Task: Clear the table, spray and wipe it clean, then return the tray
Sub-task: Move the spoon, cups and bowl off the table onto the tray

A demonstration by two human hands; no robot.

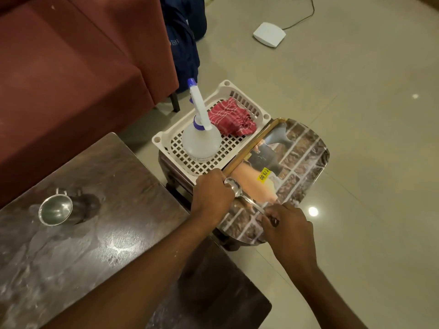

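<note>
A printed tray (306, 157) with a brick pattern and a yellow price sticker rests on a dark stool beside the table. My left hand (212, 193) grips the tray's near edge. My right hand (288, 227) pinches the handle of a steel spoon (237, 189) whose bowl lies on the tray next to my left hand. A steel cup (55, 210) stands on the dark table (114, 233). A clear spray bottle (202, 136) and a red checked cloth (231, 119) sit in a white plastic basket (166, 136) behind the tray.
A maroon sofa (71, 67) runs along the table's far side. A blue bag (185, 43) leans against the sofa's end. A white box with a cable (269, 34) lies on the tiled floor (356, 115).
</note>
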